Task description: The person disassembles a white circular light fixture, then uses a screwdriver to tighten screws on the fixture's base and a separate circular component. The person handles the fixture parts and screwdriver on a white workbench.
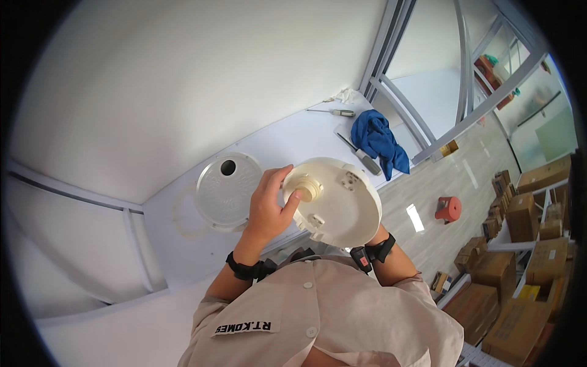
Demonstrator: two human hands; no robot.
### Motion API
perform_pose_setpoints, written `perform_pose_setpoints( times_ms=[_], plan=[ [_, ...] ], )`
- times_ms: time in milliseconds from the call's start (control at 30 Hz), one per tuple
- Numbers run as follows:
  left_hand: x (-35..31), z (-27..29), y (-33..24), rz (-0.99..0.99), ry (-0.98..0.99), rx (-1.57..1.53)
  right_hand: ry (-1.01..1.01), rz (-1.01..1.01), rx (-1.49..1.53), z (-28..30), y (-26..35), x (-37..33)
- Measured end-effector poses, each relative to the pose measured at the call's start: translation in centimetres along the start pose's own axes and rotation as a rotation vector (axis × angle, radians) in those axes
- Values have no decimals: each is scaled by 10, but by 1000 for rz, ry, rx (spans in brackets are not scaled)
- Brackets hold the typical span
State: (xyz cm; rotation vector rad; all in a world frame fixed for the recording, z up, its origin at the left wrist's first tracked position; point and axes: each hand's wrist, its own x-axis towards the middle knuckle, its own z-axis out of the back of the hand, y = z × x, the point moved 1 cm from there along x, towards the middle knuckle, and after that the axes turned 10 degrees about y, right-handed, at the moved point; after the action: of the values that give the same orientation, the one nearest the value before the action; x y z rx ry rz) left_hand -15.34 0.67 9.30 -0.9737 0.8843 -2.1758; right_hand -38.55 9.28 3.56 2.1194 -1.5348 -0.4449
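Note:
A round, shallow, cream plastic housing point(342, 211) is held up in front of my chest, its hollow side facing me. My left hand point(269, 202) is closed on its left rim, the thumb lying at a ribbed round neck point(307, 188) inside it. Small fittings show on the housing's inner wall. My right hand point(384, 237) is at the lower right of the housing, which hides its fingers. Left of the housing, a round whitish drum-like piece point(229, 199) with a dark hole in its top stands on the white table point(287, 134).
A blue cloth point(376, 137) lies at the table's right end, beside two screwdrivers, one nearer point(369, 162) and one farther point(342, 112). A pale wall and a metal frame point(403, 110) bound the table. On the floor to the right are a red stool point(449, 209) and shelves with several cardboard boxes point(495, 269).

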Motion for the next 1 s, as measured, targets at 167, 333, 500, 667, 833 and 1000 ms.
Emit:
perform_pose_setpoints(
  times_ms=[167,333,500,667,833,1000],
  plan=[
    [21,-49,-4,75,-11,-1,277,83,216,81,23,9],
    [29,-103,13,335,-37,92,-2,-100,-234,134,44,27],
    [23,-134,31,402,-126,178,-154,-229,-115,150,82,23],
    [20,-151,36,523,-169,263,-138,-253,-179,158,97,13],
    [16,-166,51,612,-170,259,-182,-336,-627,162,90,15],
    [14,-174,59,654,-108,225,-200,-329,-749,192,80,14]
  ],
)
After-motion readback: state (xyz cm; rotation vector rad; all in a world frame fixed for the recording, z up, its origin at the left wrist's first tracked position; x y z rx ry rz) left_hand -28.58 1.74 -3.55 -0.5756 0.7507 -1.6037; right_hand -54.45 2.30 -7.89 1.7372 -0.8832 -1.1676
